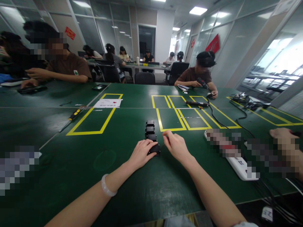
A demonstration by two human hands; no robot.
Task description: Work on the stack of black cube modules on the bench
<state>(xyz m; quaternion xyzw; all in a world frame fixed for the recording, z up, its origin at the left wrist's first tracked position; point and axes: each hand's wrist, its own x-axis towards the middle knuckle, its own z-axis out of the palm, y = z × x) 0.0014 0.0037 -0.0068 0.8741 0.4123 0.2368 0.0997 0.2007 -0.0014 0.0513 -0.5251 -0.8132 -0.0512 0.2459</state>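
On the green table, the left hand gripped the nearest of the black blocks, lined up lengthwise; the right hand curled just beside them, its contents impossible to tell. The paper sheet bore print too small to read.

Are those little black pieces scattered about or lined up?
Lined up: the black pieces form a single row on the green table, running away from the person, with the left hand at the near end.

Glass partitions along both sides, bright ceiling lights, black chairs, green tabletop.
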